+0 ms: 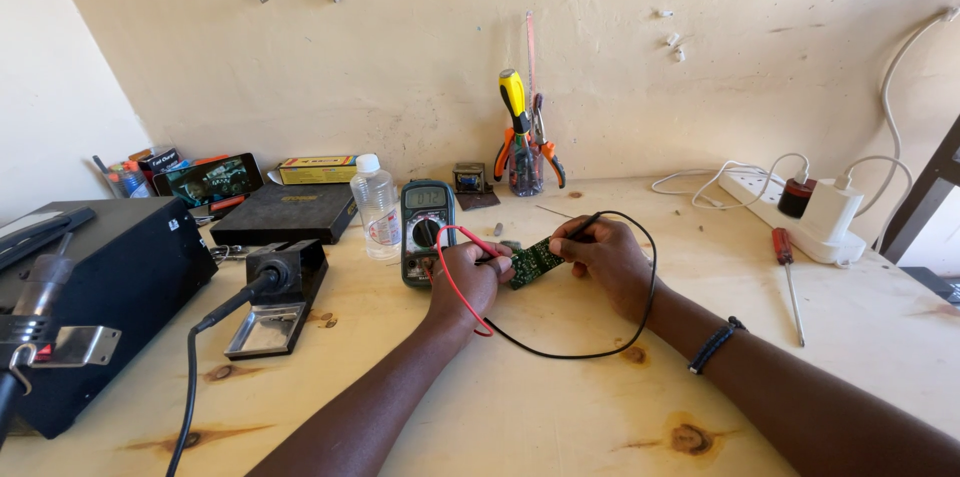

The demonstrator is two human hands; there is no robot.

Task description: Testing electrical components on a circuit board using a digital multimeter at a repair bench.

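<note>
A small green circuit board (536,261) lies on the wooden bench between my hands. My left hand (466,279) pinches the red probe, whose red lead (446,267) loops back to the multimeter (427,231) standing just left of it. My right hand (603,255) grips the black probe (583,225) and presses its tip onto the board's right end. The black lead (600,347) arcs around my right wrist and across the bench toward my left hand.
A soldering iron in its stand (275,287) and a black station box (100,287) sit at left. A clear bottle (376,207), a black case (285,214) and a jar of pliers (524,159) stand behind. At right lie a screwdriver (789,277) and a white power strip (790,212).
</note>
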